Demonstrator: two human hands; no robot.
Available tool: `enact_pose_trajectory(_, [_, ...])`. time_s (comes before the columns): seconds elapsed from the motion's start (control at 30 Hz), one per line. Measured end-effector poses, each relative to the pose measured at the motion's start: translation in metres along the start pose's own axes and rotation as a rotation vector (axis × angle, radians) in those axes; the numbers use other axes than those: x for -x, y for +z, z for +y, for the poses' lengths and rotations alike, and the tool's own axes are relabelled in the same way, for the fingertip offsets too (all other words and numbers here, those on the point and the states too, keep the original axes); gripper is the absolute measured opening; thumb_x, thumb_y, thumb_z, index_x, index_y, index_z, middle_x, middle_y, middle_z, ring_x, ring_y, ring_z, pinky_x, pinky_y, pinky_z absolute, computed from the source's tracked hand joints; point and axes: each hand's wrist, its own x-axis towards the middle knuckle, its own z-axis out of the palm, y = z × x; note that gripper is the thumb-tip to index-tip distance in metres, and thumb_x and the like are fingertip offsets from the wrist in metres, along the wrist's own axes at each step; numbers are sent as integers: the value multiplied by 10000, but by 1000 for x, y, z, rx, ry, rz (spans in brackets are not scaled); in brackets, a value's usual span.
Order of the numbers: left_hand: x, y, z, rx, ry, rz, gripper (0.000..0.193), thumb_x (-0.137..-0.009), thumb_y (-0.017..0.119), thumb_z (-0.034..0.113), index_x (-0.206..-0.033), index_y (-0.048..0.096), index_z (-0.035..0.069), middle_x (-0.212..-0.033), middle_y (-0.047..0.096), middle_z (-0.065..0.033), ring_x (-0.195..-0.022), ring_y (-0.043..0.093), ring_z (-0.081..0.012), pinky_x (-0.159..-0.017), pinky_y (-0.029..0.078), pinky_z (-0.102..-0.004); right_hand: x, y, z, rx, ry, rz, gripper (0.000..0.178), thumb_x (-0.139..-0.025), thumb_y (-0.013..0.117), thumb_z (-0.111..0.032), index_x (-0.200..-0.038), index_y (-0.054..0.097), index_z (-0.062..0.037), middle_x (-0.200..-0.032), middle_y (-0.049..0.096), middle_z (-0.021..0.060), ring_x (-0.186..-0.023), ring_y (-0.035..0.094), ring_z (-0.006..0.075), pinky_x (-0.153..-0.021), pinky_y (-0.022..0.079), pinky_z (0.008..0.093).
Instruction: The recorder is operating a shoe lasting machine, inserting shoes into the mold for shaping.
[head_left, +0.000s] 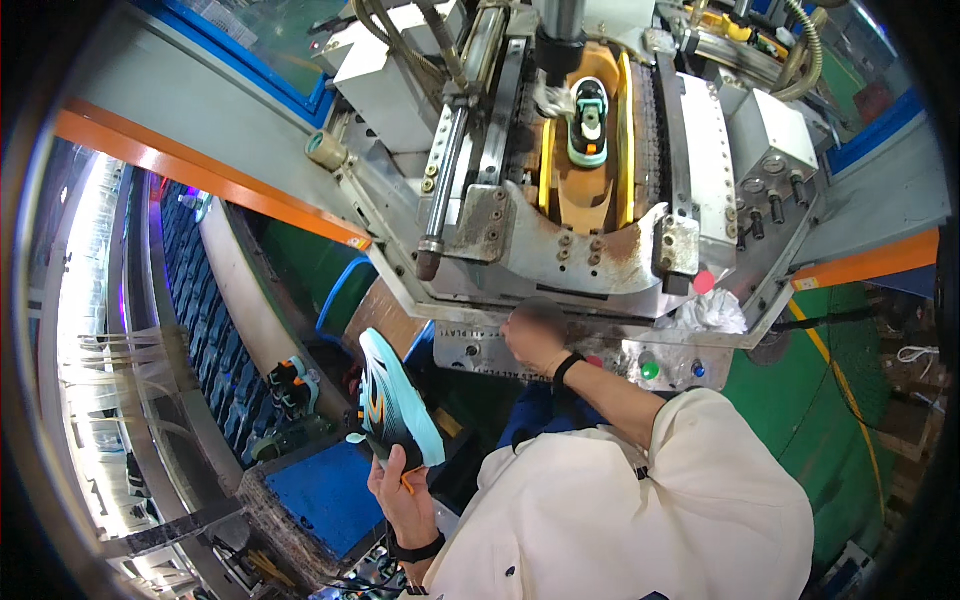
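Observation:
A running shoe (392, 405), black and light teal with orange accents, is gripped near its heel by my left hand (402, 493). Its toe points up and away from me, with the pale teal sole edge along the right side. My right hand (535, 342) is at the metal front panel (460, 340) of the machine; a blurred patch covers its fingers, so their pose is unclear. A second shoe (589, 125) in similar colours sits inside the machine, between yellow-edged pads (627, 140) and under a dark vertical press shaft (560, 45).
Green (650, 370) and blue (699, 369) buttons are on the panel's right part. A crumpled white cloth (712, 312) lies at the machine's right corner. On the left runs a dark textured conveyor (205, 310), with dark shoes (292, 385) beside it. A blue-topped stand (325, 495) is left of my left hand.

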Motion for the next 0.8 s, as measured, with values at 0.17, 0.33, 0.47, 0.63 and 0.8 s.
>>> enact_pose_trajectory(0.17, [-12, -14, -8, 36, -37, -36, 292, -889, 666, 98, -1153, 585, 1, -1026, 682, -88, -854, 686, -188, -728, 562, -306, -17, -176, -68, -276, -224, 597, 245, -790, 717, -102, -1013, 621, -70, -1013, 631, 91, -775, 640, 311, -695, 544, 396])
enact_pose_trajectory(0.33, [-10, -11, -13, 55, -35, -7, 310, -891, 674, 108, -1163, 570, 2, -1050, 669, -96, -888, 676, -190, -719, 559, -310, -127, -449, -59, 55, -376, 1285, 431, -850, 693, -66, -1249, 546, 10, -1202, 614, 157, -1106, 600, 252, -917, 494, 335])
enact_pose_trajectory(0.47, [-9, -9, -18, 64, -29, 61, 304, -890, 681, 107, -1152, 568, 4, -1038, 661, -84, -884, 664, -173, -688, 547, -285, -177, -514, -53, -425, -434, 1062, 665, -702, 792, -226, -1253, 529, 38, -1076, 637, 129, -949, 629, 196, -761, 524, 322])
enact_pose_trajectory(0.63, [0, -10, -22, 106, 10, 6, 248, -886, 689, 101, -1092, 580, 16, -1009, 660, -79, -850, 656, -159, -676, 542, -276, -198, -520, -35, -330, -270, 1131, 388, -714, 783, -163, -1041, 661, 7, -825, 662, 49, -701, 614, 148, -609, 502, 307])
enact_pose_trajectory(0.8, [34, -39, -33, 176, 68, 68, 259, -876, 683, 56, -1123, 607, 37, -1006, 675, -48, -868, 664, -144, -690, 521, -235, -263, -542, 72, -502, -321, 769, 436, -709, 790, -168, -1086, 646, -3, -828, 650, 67, -686, 600, 151, -600, 486, 318])
